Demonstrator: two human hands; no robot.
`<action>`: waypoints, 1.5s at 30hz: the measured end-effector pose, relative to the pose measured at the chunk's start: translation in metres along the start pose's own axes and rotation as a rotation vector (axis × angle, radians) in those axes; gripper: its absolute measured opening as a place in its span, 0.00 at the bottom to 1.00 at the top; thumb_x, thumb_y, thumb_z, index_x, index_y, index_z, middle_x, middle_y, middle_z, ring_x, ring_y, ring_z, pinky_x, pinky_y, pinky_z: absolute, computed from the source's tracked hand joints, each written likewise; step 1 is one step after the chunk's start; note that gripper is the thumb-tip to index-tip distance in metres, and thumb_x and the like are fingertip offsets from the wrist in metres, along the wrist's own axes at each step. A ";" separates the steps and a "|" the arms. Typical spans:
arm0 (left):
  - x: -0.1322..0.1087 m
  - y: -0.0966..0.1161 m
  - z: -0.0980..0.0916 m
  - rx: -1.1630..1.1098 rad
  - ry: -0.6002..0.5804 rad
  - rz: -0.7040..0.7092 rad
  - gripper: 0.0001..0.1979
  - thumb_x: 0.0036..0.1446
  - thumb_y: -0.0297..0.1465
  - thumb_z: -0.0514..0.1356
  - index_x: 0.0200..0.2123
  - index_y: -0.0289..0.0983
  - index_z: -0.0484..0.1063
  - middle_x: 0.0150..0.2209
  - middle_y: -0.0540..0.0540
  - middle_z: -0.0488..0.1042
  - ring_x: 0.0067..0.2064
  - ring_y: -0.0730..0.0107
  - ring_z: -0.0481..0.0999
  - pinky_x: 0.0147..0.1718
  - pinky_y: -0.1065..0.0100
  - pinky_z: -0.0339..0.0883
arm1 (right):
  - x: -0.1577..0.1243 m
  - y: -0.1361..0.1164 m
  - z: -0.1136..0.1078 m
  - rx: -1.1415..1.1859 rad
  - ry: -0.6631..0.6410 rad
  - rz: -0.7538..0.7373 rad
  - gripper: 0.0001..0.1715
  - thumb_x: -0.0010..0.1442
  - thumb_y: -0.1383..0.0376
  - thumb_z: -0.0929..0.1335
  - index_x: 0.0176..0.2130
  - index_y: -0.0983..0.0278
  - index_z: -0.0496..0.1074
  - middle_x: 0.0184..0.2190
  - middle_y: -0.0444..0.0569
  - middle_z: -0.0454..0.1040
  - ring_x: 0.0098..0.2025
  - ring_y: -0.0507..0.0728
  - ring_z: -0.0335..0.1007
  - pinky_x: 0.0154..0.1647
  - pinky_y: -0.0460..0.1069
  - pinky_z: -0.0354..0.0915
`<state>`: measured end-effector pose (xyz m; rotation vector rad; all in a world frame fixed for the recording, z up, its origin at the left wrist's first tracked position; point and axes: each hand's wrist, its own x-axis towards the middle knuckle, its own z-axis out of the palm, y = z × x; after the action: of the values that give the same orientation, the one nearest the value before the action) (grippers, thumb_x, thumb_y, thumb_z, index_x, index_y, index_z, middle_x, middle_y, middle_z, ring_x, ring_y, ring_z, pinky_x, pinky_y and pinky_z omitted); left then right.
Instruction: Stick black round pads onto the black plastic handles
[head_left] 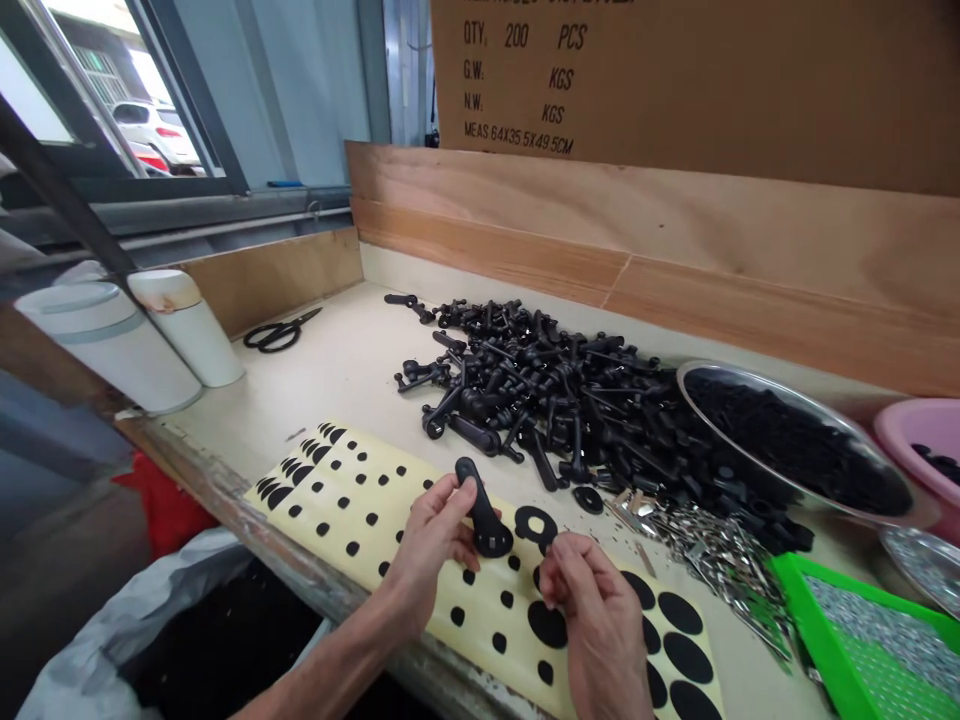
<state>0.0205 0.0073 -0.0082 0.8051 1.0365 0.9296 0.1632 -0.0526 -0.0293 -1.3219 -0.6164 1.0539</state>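
Observation:
In my left hand (pixel 427 550), a black plastic handle-like part (pixel 480 505) is pinched between thumb and fingers, its wide round end tilted downward. Between the thumb and fingertips of my right hand (pixel 600 625) is the edge of a black ring-shaped pad (pixel 523 522) with a large hole. The pad stands just right of the part, apart from it. Under both hands lies a pale yellow backing sheet (pixel 341 510) bearing small black dots and larger black discs. The right hand covers some of these discs. Behind them spreads a heap of similar black parts (pixel 525 380).
Loose metal pieces (pixel 697 535) lie right of the sheet, near a green tray (pixel 821 625). A steel bowl (pixel 787 388) and pink basin (pixel 896 430) stand behind. Scissors (pixel 274 337) and two white cylindrical containers (pixel 112 340) are at left. A lined bin (pixel 82 640) sits below the table edge.

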 end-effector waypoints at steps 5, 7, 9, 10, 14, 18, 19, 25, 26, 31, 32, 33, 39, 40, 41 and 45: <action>0.002 -0.002 0.002 0.023 0.004 0.017 0.19 0.56 0.48 0.58 0.34 0.36 0.68 0.31 0.44 0.77 0.26 0.71 0.75 0.20 0.74 0.65 | -0.004 -0.002 0.006 -0.009 -0.121 0.131 0.20 0.54 0.52 0.72 0.24 0.64 0.67 0.16 0.39 0.60 0.21 0.49 0.49 0.24 0.44 0.51; 0.002 -0.001 0.002 0.027 0.001 0.011 0.19 0.56 0.48 0.58 0.34 0.36 0.68 0.31 0.44 0.77 0.26 0.72 0.74 0.21 0.74 0.65 | -0.005 -0.002 0.009 -0.042 -0.142 0.150 0.21 0.54 0.51 0.71 0.24 0.64 0.67 0.16 0.39 0.58 0.22 0.48 0.48 0.24 0.44 0.49; 0.002 0.000 0.002 0.027 0.004 0.001 0.19 0.55 0.48 0.59 0.34 0.36 0.68 0.30 0.45 0.77 0.25 0.72 0.74 0.21 0.74 0.66 | -0.006 -0.002 0.010 -0.069 -0.150 0.165 0.21 0.53 0.51 0.71 0.25 0.64 0.68 0.16 0.38 0.58 0.21 0.48 0.47 0.24 0.44 0.47; 0.002 0.000 0.002 0.026 0.009 -0.003 0.19 0.55 0.48 0.59 0.34 0.36 0.68 0.30 0.45 0.77 0.25 0.72 0.74 0.21 0.74 0.66 | -0.006 -0.001 0.010 -0.080 -0.147 0.170 0.20 0.53 0.51 0.72 0.25 0.64 0.69 0.16 0.38 0.57 0.21 0.48 0.47 0.23 0.44 0.46; 0.003 0.001 0.002 0.023 0.018 -0.013 0.19 0.55 0.47 0.59 0.34 0.36 0.67 0.29 0.46 0.76 0.25 0.72 0.74 0.21 0.74 0.66 | -0.006 -0.001 0.013 -0.113 -0.130 0.155 0.21 0.51 0.50 0.72 0.25 0.65 0.69 0.16 0.38 0.57 0.21 0.48 0.47 0.23 0.44 0.45; 0.002 0.001 0.002 0.029 0.015 -0.012 0.18 0.56 0.47 0.58 0.34 0.36 0.67 0.30 0.45 0.76 0.25 0.73 0.73 0.21 0.74 0.66 | -0.007 -0.002 0.015 -0.135 -0.109 0.161 0.22 0.49 0.49 0.73 0.24 0.65 0.69 0.15 0.38 0.56 0.20 0.47 0.46 0.22 0.44 0.44; 0.002 0.001 0.002 0.030 0.012 -0.010 0.19 0.56 0.47 0.58 0.34 0.36 0.67 0.30 0.45 0.76 0.25 0.73 0.72 0.21 0.74 0.66 | -0.007 -0.002 0.015 -0.138 -0.104 0.165 0.22 0.49 0.49 0.73 0.24 0.65 0.69 0.15 0.38 0.56 0.19 0.47 0.45 0.21 0.44 0.44; 0.003 -0.001 0.000 0.037 0.006 -0.010 0.18 0.56 0.47 0.59 0.33 0.36 0.66 0.27 0.48 0.74 0.22 0.75 0.70 0.20 0.74 0.65 | -0.005 0.001 0.015 -0.141 -0.098 0.165 0.23 0.48 0.48 0.73 0.24 0.64 0.68 0.14 0.37 0.56 0.18 0.47 0.44 0.20 0.43 0.42; 0.003 -0.001 0.000 0.036 0.010 -0.008 0.18 0.55 0.47 0.59 0.32 0.37 0.66 0.26 0.49 0.73 0.22 0.75 0.70 0.20 0.74 0.65 | -0.004 0.002 0.014 -0.145 -0.104 0.165 0.23 0.48 0.48 0.73 0.24 0.64 0.68 0.14 0.37 0.56 0.18 0.47 0.43 0.19 0.43 0.42; 0.004 -0.003 0.000 0.033 0.019 -0.001 0.18 0.55 0.47 0.59 0.30 0.37 0.64 0.23 0.51 0.70 0.21 0.75 0.69 0.19 0.75 0.64 | -0.003 0.005 0.012 -0.156 -0.113 0.173 0.23 0.49 0.47 0.73 0.25 0.64 0.68 0.13 0.37 0.56 0.18 0.46 0.42 0.18 0.44 0.41; 0.005 -0.003 0.000 0.034 0.015 0.001 0.18 0.55 0.47 0.59 0.31 0.37 0.64 0.24 0.50 0.71 0.21 0.75 0.69 0.19 0.74 0.64 | -0.004 0.005 0.012 -0.157 -0.101 0.171 0.23 0.50 0.48 0.72 0.25 0.64 0.68 0.13 0.37 0.56 0.18 0.46 0.42 0.19 0.44 0.41; 0.005 -0.003 0.001 0.037 0.012 0.003 0.18 0.55 0.47 0.59 0.31 0.37 0.65 0.24 0.50 0.71 0.21 0.75 0.69 0.19 0.75 0.64 | -0.004 0.004 0.013 -0.160 -0.090 0.167 0.23 0.50 0.48 0.72 0.25 0.64 0.68 0.13 0.37 0.56 0.18 0.46 0.42 0.19 0.44 0.41; 0.004 -0.003 0.002 0.050 0.012 0.015 0.17 0.55 0.47 0.59 0.31 0.37 0.67 0.26 0.49 0.74 0.23 0.74 0.70 0.19 0.76 0.64 | -0.006 0.003 0.016 -0.207 -0.100 0.122 0.23 0.49 0.48 0.73 0.23 0.64 0.67 0.14 0.38 0.55 0.18 0.47 0.43 0.18 0.44 0.40; 0.004 -0.003 0.002 0.048 0.013 0.014 0.17 0.55 0.46 0.59 0.31 0.37 0.67 0.26 0.49 0.74 0.23 0.74 0.70 0.19 0.76 0.64 | -0.006 0.003 0.015 -0.210 -0.099 0.127 0.23 0.50 0.48 0.72 0.23 0.64 0.67 0.14 0.38 0.55 0.18 0.47 0.43 0.18 0.44 0.41; 0.004 -0.004 0.002 0.045 0.015 0.014 0.17 0.56 0.46 0.59 0.31 0.37 0.67 0.26 0.49 0.73 0.23 0.74 0.70 0.19 0.75 0.64 | -0.005 0.003 0.015 -0.211 -0.097 0.137 0.23 0.50 0.48 0.72 0.24 0.64 0.67 0.14 0.38 0.55 0.18 0.47 0.43 0.18 0.44 0.41; 0.005 -0.005 0.001 0.030 0.012 0.015 0.17 0.56 0.46 0.58 0.31 0.37 0.66 0.25 0.50 0.72 0.22 0.74 0.70 0.19 0.75 0.65 | -0.005 0.003 0.014 -0.195 -0.092 0.167 0.23 0.49 0.47 0.72 0.25 0.64 0.68 0.14 0.37 0.56 0.18 0.47 0.43 0.19 0.44 0.41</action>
<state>0.0240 0.0096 -0.0145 0.8344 1.0582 0.9337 0.1481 -0.0504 -0.0287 -1.5209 -0.7004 1.2197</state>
